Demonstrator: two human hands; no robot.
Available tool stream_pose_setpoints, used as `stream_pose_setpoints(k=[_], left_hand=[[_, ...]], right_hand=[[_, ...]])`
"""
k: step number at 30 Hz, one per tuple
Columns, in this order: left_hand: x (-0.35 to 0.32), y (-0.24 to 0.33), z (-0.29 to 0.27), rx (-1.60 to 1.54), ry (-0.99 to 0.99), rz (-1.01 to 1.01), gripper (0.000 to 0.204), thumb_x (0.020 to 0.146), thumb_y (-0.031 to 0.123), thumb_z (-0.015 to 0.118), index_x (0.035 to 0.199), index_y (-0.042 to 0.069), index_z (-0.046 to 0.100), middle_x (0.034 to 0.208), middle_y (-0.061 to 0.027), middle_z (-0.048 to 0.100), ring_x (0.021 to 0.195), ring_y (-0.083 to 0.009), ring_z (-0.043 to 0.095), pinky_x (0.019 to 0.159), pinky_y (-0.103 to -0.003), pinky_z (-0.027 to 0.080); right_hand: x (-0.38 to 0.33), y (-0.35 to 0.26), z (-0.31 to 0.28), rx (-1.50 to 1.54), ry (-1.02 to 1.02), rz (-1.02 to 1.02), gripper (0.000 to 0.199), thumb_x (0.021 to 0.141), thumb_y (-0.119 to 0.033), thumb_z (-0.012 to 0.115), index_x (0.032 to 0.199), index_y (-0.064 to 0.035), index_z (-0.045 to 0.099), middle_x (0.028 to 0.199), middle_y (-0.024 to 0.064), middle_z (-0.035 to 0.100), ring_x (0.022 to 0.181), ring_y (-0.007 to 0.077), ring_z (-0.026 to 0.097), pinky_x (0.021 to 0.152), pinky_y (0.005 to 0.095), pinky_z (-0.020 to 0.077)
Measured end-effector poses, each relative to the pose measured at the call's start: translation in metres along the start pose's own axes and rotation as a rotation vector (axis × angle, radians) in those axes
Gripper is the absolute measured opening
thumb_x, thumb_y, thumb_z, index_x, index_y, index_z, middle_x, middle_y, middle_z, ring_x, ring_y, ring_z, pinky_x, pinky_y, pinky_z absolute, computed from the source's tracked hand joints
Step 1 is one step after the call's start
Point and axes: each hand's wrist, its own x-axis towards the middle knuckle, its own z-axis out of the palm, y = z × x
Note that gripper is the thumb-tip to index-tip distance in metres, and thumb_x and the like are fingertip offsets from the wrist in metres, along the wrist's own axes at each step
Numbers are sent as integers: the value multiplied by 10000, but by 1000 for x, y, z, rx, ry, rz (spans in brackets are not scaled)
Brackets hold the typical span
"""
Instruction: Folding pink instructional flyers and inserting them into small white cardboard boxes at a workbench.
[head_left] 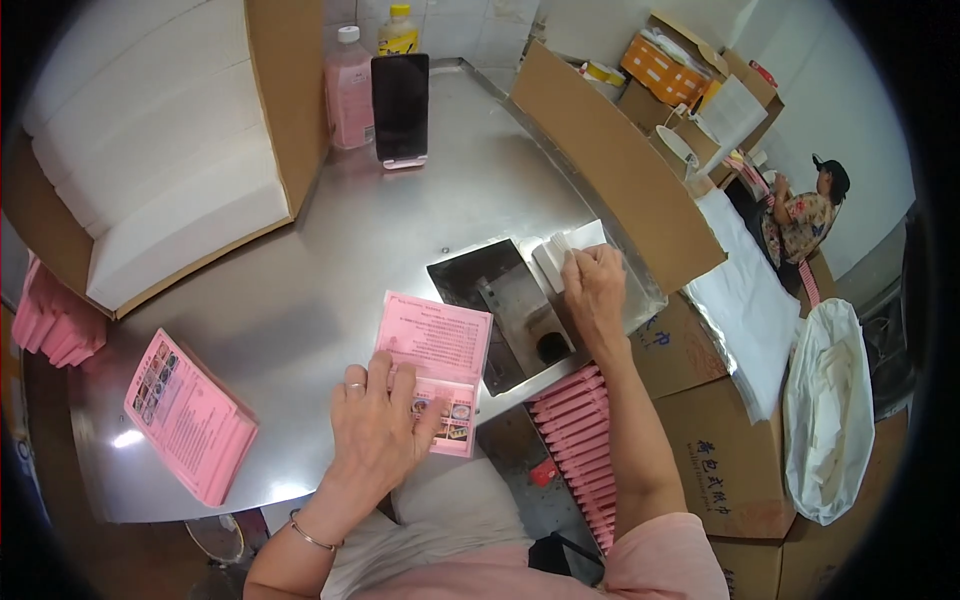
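Observation:
My left hand (375,425) lies flat, fingers extended, on a pink printed card cover (435,330) unfolded at the near edge of the metal table. Small food pictures show on its lower half beside my fingers. To the right, my right hand (598,300) has its fingers closed on some folded white tissues (549,266), beside a rectangular opening (480,285) in the tabletop. Part of the tissues is hidden behind that hand. A stack of the same pink covers (190,420) rests on the table to the left.
A carton of white tissues (180,240) stands at the left. Behind are a phone (400,110) on a stand and a pink bottle (349,95). A cardboard flap (620,165) borders the right. Below are several pink packs (578,450). A co-worker (805,220) sits far right.

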Motion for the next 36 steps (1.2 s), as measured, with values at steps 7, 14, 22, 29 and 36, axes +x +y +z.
stream_pose_setpoints(k=[7, 14, 22, 29, 36], left_hand=[[-8, -4, -5, -192, -102, 109, 532, 706, 178, 743, 1191, 16, 600, 1095, -177, 553, 884, -331, 530, 729, -434, 441], [4, 5, -19, -255, -126, -6, 843, 689, 187, 776, 1465, 91, 461, 979, -126, 516, 907, -318, 529, 776, -436, 428], [-37, -17, -43, -265, -190, -12, 513, 768, 84, 721, 1268, 48, 615, 951, -129, 532, 881, -296, 532, 764, -414, 437], [-94, -103, -132, 287, 418, -464, 272, 820, 53, 563, 1086, -3, 557, 1130, -175, 558, 1074, -361, 530, 995, -464, 388], [-85, -113, -144, 77, 122, -496, 205, 945, 40, 537, 1149, 14, 544, 1047, -155, 576, 994, -291, 534, 982, -419, 392]], right_hand=[[-35, -49, -5, 230, 23, -384, 474, 814, 55, 598, 1284, -6, 601, 1222, 219, 646, 1133, 453, 606, 1004, 469, 487], [-66, -135, 8, 178, -321, -533, 315, 796, -179, 665, 1063, -11, 665, 1104, 164, 603, 1060, 335, 615, 1037, 729, 328], [-37, -50, 36, 26, -724, -44, 170, 886, -126, 580, 980, -3, 652, 866, 217, 692, 795, 422, 684, 739, 499, 552], [-9, -41, -6, -175, -55, -150, 98, 867, -126, 650, 899, -41, 688, 852, 140, 625, 827, 319, 616, 745, 452, 464], [-7, -6, 21, -222, 16, -117, 139, 865, -148, 697, 941, -33, 681, 892, 125, 571, 878, 312, 560, 790, 439, 457]])
